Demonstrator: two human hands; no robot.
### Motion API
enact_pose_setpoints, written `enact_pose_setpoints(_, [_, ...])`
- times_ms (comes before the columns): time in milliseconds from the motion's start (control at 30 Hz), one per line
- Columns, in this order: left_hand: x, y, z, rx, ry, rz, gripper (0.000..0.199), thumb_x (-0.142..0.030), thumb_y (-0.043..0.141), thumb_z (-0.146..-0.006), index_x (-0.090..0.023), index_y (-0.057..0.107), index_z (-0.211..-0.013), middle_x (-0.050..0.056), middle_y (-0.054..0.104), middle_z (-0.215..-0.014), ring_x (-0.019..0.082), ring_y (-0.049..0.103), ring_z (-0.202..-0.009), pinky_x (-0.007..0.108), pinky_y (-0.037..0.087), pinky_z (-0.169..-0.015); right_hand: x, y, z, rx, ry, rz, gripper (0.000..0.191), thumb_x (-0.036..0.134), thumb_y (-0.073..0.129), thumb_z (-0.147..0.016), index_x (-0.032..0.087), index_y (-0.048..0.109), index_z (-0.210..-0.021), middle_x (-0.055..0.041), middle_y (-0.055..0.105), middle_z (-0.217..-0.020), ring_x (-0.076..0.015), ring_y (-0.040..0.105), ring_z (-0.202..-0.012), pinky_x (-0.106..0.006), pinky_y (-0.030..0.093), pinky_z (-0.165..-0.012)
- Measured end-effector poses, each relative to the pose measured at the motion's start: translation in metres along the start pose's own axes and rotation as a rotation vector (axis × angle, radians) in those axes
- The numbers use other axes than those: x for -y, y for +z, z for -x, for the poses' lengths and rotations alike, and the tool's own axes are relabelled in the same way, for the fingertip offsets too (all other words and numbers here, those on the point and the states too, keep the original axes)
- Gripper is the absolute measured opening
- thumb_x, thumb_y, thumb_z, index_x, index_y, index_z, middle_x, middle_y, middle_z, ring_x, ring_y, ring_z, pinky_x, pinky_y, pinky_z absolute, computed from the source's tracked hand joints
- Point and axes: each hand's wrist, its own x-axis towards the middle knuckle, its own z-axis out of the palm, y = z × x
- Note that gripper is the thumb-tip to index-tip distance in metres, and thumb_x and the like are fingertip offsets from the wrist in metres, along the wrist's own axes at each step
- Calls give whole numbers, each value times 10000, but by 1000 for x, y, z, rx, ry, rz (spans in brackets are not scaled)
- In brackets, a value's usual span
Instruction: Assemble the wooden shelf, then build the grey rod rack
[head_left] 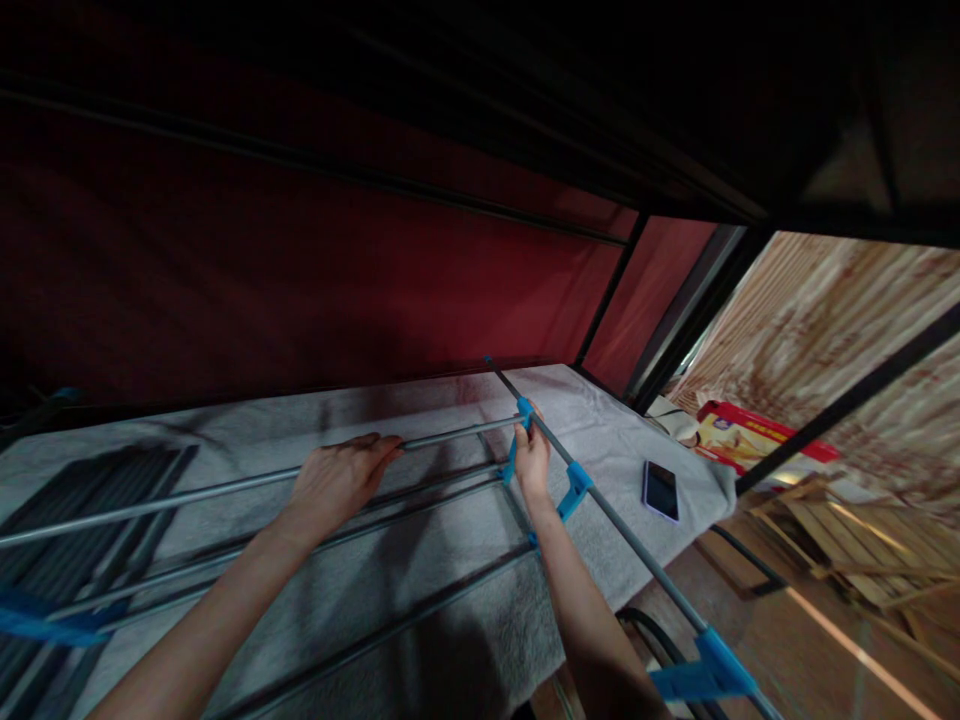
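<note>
A rack frame of grey metal tubes point(442, 435) joined by blue plastic connectors point(576, 488) stands over a light grey cloth. My left hand point(341, 475) is wrapped round the upper long tube, near its middle. At that tube's right end, my right hand point(532, 455) grips a blue connector point(525, 408) where the long tube meets a slanting side tube point(637, 550). Part of this joint is hidden behind my fingers. Lower long tubes run beneath both arms. Another blue connector point(720, 665) sits low on the side tube.
Several loose dark tubes point(90, 510) lie at the left on the cloth point(450, 560). A phone point(661, 490) rests near the cloth's right edge. Beyond are a red and yellow package point(750, 440) and wooden slats point(855, 540). A dark red panel point(337, 280) rises behind.
</note>
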Motion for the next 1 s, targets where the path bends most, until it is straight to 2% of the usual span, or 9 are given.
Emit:
enact_pose_setpoints(233, [-3, 0, -3, 46, -27, 10, 439, -407, 270, -999, -258, 647, -1168, 59, 738, -1021, 239, 695, -846, 326, 429, -639, 2, 4, 2, -46, -7, -27, 503, 381, 412, -937, 155, 509, -1376, -125, 541, -1412, -230, 449, -1355, -401, 361, -1124])
enact_pose_setpoints(467, [-5, 3, -4, 51, -58, 18, 437, -420, 266, -994, -255, 643, -1143, 63, 731, -1043, 248, 694, -867, 324, 431, -647, 3, 7, 3, -61, 2, -72, 519, 376, 410, -930, 137, 504, -1380, -123, 530, -1422, -224, 459, -1343, -400, 315, -1153])
enact_pose_setpoints(700, [-6, -4, -3, 48, -49, 31, 445, -460, 256, -995, -263, 619, -1163, 52, 700, -1093, 217, 674, -925, 304, 447, -705, 5, 1, 4, -34, 19, -128, 568, 370, 415, -905, 126, 466, -1416, -114, 477, -1473, -222, 389, -1399, -397, 253, -1186])
enact_pose_setpoints(833, [-6, -7, -1, -22, 16, 36, 453, -469, 285, -990, -255, 571, -1268, 61, 669, -1091, 207, 648, -951, 312, 459, -753, 8, 1, 3, -42, 23, -131, 578, 361, 417, -888, 150, 459, -1424, -95, 459, -1490, -212, 370, -1410, -400, 242, -1190])
enact_pose_setpoints(1000, [-7, -11, 11, -216, 62, 18, 450, -445, 417, -959, -231, 539, -1335, 104, 611, -1211, 243, 577, -1081, 376, 430, -938, 2, -1, 2, 7, 30, -134, 620, 378, 405, -875, 156, 412, -1454, -97, 456, -1491, -217, 413, -1374, -425, 255, -1181])
